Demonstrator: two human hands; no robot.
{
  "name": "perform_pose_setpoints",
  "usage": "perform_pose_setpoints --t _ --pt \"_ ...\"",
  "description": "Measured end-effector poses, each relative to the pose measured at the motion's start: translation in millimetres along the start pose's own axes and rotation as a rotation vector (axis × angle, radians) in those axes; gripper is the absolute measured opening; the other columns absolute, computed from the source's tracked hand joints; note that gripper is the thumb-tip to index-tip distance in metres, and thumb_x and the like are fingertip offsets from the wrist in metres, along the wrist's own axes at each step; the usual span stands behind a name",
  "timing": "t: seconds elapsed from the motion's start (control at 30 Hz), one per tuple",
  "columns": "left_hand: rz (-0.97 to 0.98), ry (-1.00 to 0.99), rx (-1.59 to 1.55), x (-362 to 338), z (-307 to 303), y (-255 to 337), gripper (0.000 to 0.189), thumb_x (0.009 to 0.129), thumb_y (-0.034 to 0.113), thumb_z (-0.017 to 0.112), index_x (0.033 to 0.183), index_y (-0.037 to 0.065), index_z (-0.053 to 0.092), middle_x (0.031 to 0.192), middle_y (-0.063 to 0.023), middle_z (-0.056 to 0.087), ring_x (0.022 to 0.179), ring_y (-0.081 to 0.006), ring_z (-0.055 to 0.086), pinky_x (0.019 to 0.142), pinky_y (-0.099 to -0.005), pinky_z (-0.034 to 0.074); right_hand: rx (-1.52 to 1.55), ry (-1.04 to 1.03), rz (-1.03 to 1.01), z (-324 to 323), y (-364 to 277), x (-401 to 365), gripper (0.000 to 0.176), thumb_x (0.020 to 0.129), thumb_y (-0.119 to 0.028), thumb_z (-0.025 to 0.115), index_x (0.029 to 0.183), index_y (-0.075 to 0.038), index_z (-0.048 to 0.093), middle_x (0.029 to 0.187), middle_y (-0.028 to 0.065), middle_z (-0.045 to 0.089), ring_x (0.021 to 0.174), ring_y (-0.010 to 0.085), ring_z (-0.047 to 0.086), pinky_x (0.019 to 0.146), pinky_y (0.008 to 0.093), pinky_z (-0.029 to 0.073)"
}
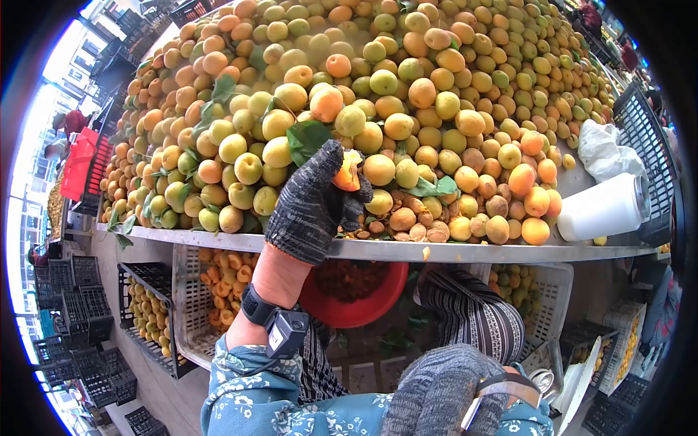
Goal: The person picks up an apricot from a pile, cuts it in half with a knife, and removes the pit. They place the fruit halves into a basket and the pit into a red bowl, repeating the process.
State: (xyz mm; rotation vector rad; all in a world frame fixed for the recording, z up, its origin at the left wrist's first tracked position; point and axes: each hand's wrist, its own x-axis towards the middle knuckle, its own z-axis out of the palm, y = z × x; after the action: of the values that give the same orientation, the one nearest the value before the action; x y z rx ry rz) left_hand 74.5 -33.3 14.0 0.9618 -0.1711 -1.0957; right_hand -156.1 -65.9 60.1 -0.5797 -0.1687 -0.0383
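My left hand (314,203), in a dark knitted glove, is raised at the table's front edge and pinches an orange apricot piece (347,174) between thumb and fingers. Behind it rises a huge heap of yellow, green and orange apricots (407,94). My right hand (443,389), in a grey knitted glove, is low at the bottom of the view, closed around a small metal blade tool (502,389). A red bowl (349,294) holding dark pits sits under the table edge below my left hand.
The metal table (465,252) carries the heap, a white plastic container (603,208) lying on its side and a white bag (607,149). White crates (193,305) with halved apricots stand below. Black crates (80,305) are stacked at the left.
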Motion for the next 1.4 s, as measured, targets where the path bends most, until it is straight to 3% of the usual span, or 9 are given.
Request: perform_pose_setpoints --t 0.33,0.5,0.53,0.57,0.6,0.7,0.77,0.97,1.4 --pt "-0.057 -0.061 -0.029 -3 -15 8 0.045 0.092 0.046 0.057 0.11 0.005 0.058 0.085 -0.0077 0.061 0.073 -0.0194 0.061 0.059 -0.0252 0.051 0.009 -0.025 -0.098 1 -3 4 0.036 0.072 -0.021 0.081 0.096 -0.001 0.064 0.087 0.0092 0.066 0.078 0.0159 0.062 0.071 0.0278 0.051" --pt "-0.156 -0.288 -0.168 21 -35 2 0.042 0.091 0.043 0.059 0.11 0.005 0.059 0.092 -0.0124 0.064 0.08 -0.0253 0.064 0.078 -0.038 0.055 -0.108 0.247 0.016 3 -15 5 0.031 0.069 -0.011 0.077 0.095 -0.001 0.063 0.085 0.0062 0.064 0.073 0.012 0.061 0.063 0.024 0.05" --pt "-0.109 -0.112 0.019 17 -26 -2 0.042 0.091 0.049 0.055 0.105 0.009 0.059 0.077 -0.0079 0.063 0.051 -0.017 0.056 0.042 -0.0264 0.045 -0.036 0.283 0.076 11 -22 4 0.03 0.069 -0.009 0.077 0.094 -0.001 0.063 0.083 0.0055 0.064 0.069 0.0111 0.06 0.06 0.0223 0.048" --pt "0.088 0.153 -0.028 6 3 -7 0.037 0.093 0.041 0.055 0.105 0.006 0.059 0.084 -0.0084 0.064 0.066 -0.0197 0.061 0.06 -0.0304 0.054 -0.105 0.32 -0.006 13 -16 5 0.029 0.069 -0.008 0.077 0.093 -0.001 0.064 0.081 0.0043 0.065 0.07 0.0093 0.06 0.061 0.0218 0.049" --pt "0.034 -0.065 -0.176 19 -24 -8 0.032 0.095 0.032 0.056 0.106 0.003 0.059 0.094 -0.0098 0.064 0.082 -0.0219 0.063 0.079 -0.034 0.054 -0.199 0.364 0.028 14 -16 1 0.032 0.068 -0.01 0.08 0.094 0.0 0.064 0.082 0.0053 0.066 0.073 0.0107 0.062 0.064 0.0234 0.05" --pt "0.217 -0.01 0.074 20 -28 -19 0.033 0.094 0.034 0.056 0.109 0.004 0.058 0.095 -0.0104 0.064 0.081 -0.0215 0.062 0.073 -0.0317 0.054 -0.347 0.421 0.0 18 -17 -19 0.034 0.067 -0.008 0.081 0.096 0.0 0.066 0.085 0.0059 0.067 0.077 0.0115 0.064 0.067 0.024 0.052" --pt "-0.078 -0.204 0.088 11 -24 -5 0.038 0.092 0.043 0.057 0.111 0.01 0.059 0.085 -0.0087 0.064 0.061 -0.0172 0.058 0.045 -0.0239 0.044 -0.344 0.566 -0.053 24 -19 -43 0.027 0.068 -0.008 0.078 0.093 -0.004 0.067 0.079 0.0009 0.065 0.07 0.0059 0.06 0.059 0.0196 0.048" --pt "-0.059 -0.136 0.173 0 -10 -15 0.037 0.092 0.041 0.057 0.11 0.009 0.058 0.082 -0.0075 0.062 0.059 -0.0144 0.054 0.047 -0.024 0.042 -0.478 1.347 -0.37 51 -12 -199 0.018 0.072 -0.012 0.071 0.087 -0.005 0.064 0.075 0.0028 0.064 0.051 0.0056 0.053 0.04 0.0174 0.037" --pt "-0.13 -0.207 0.053 -38 -8 -59 0.046 0.089 0.051 0.058 0.112 0.011 0.057 0.085 -0.0072 0.062 0.058 -0.015 0.052 0.047 -0.0262 0.042 -0.39 2.395 -0.897 41 130 -555 0.017 0.072 -0.009 0.072 0.085 -0.006 0.062 0.062 0.006 0.059 0.036 0.0147 0.046 0.033 0.0299 0.034"
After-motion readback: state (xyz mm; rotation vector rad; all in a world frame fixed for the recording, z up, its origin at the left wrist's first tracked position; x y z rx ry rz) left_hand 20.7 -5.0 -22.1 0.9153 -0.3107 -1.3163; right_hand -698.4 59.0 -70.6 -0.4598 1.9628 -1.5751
